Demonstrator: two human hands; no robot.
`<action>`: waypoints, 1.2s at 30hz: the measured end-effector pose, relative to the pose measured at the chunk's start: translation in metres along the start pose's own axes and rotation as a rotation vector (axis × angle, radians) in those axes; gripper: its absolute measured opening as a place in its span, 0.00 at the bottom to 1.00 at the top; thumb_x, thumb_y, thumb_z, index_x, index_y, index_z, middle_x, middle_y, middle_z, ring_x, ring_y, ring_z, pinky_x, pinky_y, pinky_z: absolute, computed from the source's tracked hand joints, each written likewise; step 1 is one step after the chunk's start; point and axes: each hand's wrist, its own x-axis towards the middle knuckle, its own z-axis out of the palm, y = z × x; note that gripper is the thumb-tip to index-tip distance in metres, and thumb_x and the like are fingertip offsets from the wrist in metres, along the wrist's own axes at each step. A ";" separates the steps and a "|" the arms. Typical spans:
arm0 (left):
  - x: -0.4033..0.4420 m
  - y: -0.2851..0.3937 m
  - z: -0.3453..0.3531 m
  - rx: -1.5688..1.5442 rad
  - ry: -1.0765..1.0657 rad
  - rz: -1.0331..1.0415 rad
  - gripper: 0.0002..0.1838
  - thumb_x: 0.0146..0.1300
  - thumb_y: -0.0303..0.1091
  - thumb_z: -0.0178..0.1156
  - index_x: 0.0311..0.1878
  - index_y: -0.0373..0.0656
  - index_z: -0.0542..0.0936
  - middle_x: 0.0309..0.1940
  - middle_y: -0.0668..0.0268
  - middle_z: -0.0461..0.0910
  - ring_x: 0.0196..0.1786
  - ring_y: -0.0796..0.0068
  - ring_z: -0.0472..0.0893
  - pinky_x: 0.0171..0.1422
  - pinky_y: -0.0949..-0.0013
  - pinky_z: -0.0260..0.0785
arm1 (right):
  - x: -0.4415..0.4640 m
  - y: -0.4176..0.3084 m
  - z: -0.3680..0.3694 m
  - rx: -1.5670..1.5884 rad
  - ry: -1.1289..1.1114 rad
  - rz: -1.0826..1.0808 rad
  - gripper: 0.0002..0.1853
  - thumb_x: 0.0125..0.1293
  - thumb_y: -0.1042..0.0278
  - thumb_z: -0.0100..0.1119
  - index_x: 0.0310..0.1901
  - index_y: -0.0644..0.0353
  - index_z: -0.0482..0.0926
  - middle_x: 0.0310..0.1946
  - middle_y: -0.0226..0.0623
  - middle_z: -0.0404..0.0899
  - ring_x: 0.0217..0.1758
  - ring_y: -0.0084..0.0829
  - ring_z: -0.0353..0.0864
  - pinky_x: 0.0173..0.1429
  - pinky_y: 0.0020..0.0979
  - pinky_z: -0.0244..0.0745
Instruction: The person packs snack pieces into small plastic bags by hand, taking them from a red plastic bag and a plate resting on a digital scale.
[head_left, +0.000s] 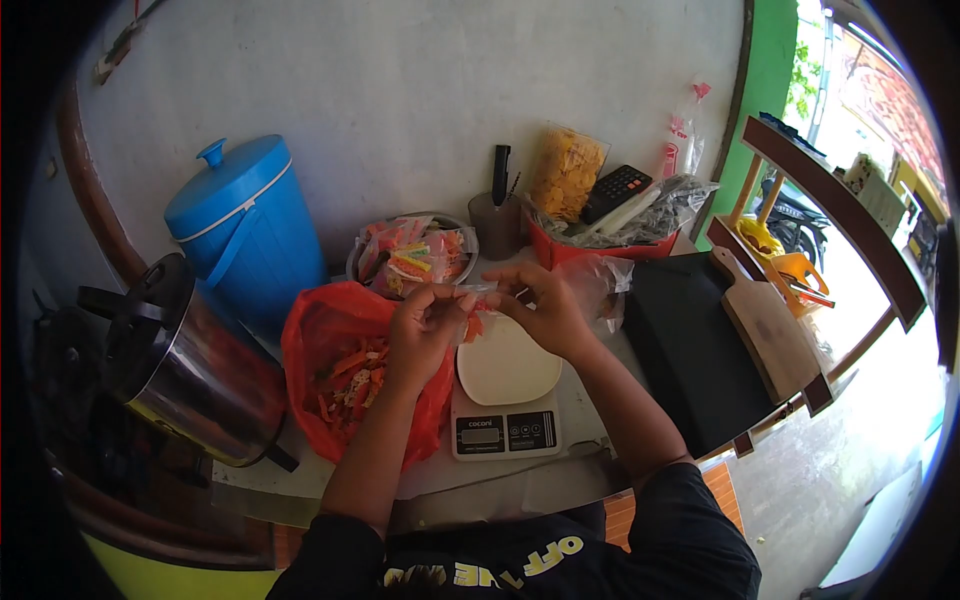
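Above a white kitchen scale (508, 375), my left hand (432, 322) and my right hand (541, 306) meet fingertip to fingertip. Both pinch the top of a small clear plastic bag (474, 327), which has something orange in its lower part. The left fingers partly cover it. Just left of the scale, an open red plastic bag (315, 330) holds orange and pale snack pieces (357, 377), and my left forearm passes over its edge. Beyond my hands sits a round bowl (352, 268) of small filled packets (413, 254). Clear plastic bags (597, 287) lie beside my right hand.
A blue lidded jug (245, 225) and a steel pot (205, 360) stand left. At the back are a grey cup (494, 228) with a black marker, and a red basket (620, 254) with a calculator (616, 193). A wooden cutting board (765, 325) rests on a black box (680, 350).
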 end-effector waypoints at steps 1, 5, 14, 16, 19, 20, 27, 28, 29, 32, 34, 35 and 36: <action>0.000 0.000 0.000 0.032 -0.009 0.009 0.06 0.65 0.30 0.67 0.41 0.39 0.83 0.34 0.73 0.79 0.39 0.85 0.77 0.47 0.78 0.69 | 0.000 0.003 0.000 -0.055 -0.002 -0.009 0.09 0.63 0.75 0.67 0.45 0.62 0.81 0.34 0.33 0.80 0.35 0.23 0.79 0.41 0.27 0.75; 0.001 -0.006 -0.005 0.087 -0.057 -0.039 0.08 0.66 0.31 0.67 0.41 0.37 0.81 0.35 0.68 0.82 0.38 0.83 0.82 0.44 0.78 0.74 | 0.000 0.002 0.000 -0.176 0.004 -0.077 0.06 0.61 0.74 0.68 0.39 0.63 0.83 0.31 0.37 0.79 0.31 0.31 0.78 0.38 0.30 0.74; 0.001 0.009 -0.005 0.332 -0.047 0.188 0.07 0.64 0.29 0.67 0.36 0.36 0.80 0.31 0.67 0.79 0.38 0.79 0.83 0.45 0.75 0.75 | -0.003 -0.013 0.007 -0.208 -0.025 -0.144 0.06 0.61 0.74 0.67 0.39 0.60 0.82 0.30 0.37 0.78 0.33 0.33 0.79 0.36 0.32 0.73; 0.000 0.012 -0.007 0.401 -0.056 0.228 0.07 0.63 0.29 0.67 0.36 0.36 0.80 0.30 0.66 0.79 0.39 0.75 0.84 0.46 0.73 0.76 | -0.004 -0.010 0.010 -0.193 -0.023 -0.144 0.05 0.61 0.73 0.67 0.39 0.60 0.82 0.30 0.36 0.78 0.33 0.33 0.79 0.36 0.32 0.73; 0.004 0.023 -0.018 0.518 -0.048 0.281 0.07 0.63 0.30 0.67 0.37 0.37 0.81 0.32 0.63 0.80 0.41 0.71 0.84 0.48 0.70 0.76 | 0.005 -0.015 0.016 -0.208 -0.035 -0.129 0.05 0.62 0.74 0.67 0.39 0.60 0.82 0.31 0.36 0.79 0.33 0.31 0.79 0.36 0.32 0.73; 0.006 0.027 -0.024 0.560 -0.046 0.295 0.07 0.62 0.30 0.67 0.38 0.37 0.81 0.33 0.62 0.80 0.42 0.70 0.84 0.49 0.69 0.76 | 0.008 -0.017 0.019 -0.218 -0.037 -0.118 0.04 0.63 0.74 0.66 0.38 0.60 0.82 0.31 0.36 0.79 0.33 0.30 0.79 0.36 0.31 0.73; 0.016 0.064 -0.103 0.245 0.164 0.129 0.21 0.70 0.39 0.63 0.62 0.40 0.76 0.48 0.62 0.82 0.48 0.77 0.80 0.56 0.72 0.72 | 0.077 0.028 0.038 0.225 0.001 0.155 0.06 0.67 0.72 0.62 0.44 0.61 0.78 0.36 0.28 0.81 0.35 0.22 0.80 0.38 0.25 0.77; 0.013 0.066 -0.119 0.230 0.197 0.140 0.23 0.70 0.40 0.63 0.64 0.40 0.75 0.48 0.62 0.81 0.50 0.77 0.79 0.57 0.71 0.72 | 0.090 0.037 0.047 0.345 0.059 0.163 0.06 0.68 0.73 0.61 0.44 0.61 0.77 0.37 0.28 0.81 0.35 0.22 0.81 0.40 0.25 0.78; 0.011 0.069 -0.130 0.215 0.230 0.150 0.24 0.70 0.40 0.63 0.65 0.41 0.74 0.48 0.62 0.81 0.51 0.76 0.79 0.57 0.71 0.72 | 0.101 0.046 0.055 0.465 0.115 0.172 0.06 0.69 0.73 0.60 0.44 0.61 0.77 0.38 0.28 0.81 0.36 0.23 0.81 0.41 0.26 0.80; 0.005 0.084 -0.145 0.210 0.289 0.177 0.24 0.69 0.39 0.63 0.65 0.42 0.74 0.49 0.61 0.80 0.54 0.74 0.78 0.59 0.68 0.71 | 0.125 0.060 0.080 0.471 0.202 0.137 0.07 0.68 0.73 0.59 0.46 0.63 0.78 0.40 0.31 0.81 0.37 0.25 0.82 0.44 0.27 0.82; 0.001 0.091 -0.151 0.164 0.304 0.201 0.23 0.69 0.38 0.64 0.64 0.42 0.75 0.48 0.61 0.80 0.50 0.77 0.78 0.57 0.70 0.71 | 0.135 0.100 0.091 0.181 0.075 0.206 0.10 0.66 0.70 0.62 0.48 0.62 0.80 0.40 0.34 0.81 0.38 0.28 0.83 0.44 0.29 0.81; -0.001 0.094 -0.150 0.131 0.312 0.216 0.23 0.68 0.38 0.64 0.64 0.42 0.75 0.48 0.61 0.81 0.46 0.79 0.78 0.54 0.72 0.71 | 0.139 0.116 0.095 0.036 0.008 0.239 0.12 0.65 0.69 0.63 0.49 0.62 0.81 0.39 0.36 0.81 0.38 0.29 0.83 0.44 0.30 0.81; -0.003 0.097 -0.151 0.099 0.322 0.228 0.24 0.68 0.37 0.65 0.64 0.41 0.75 0.47 0.61 0.81 0.42 0.81 0.78 0.51 0.75 0.71 | 0.140 0.124 0.098 -0.117 -0.020 0.178 0.13 0.64 0.68 0.64 0.49 0.61 0.82 0.40 0.38 0.81 0.39 0.30 0.83 0.44 0.31 0.81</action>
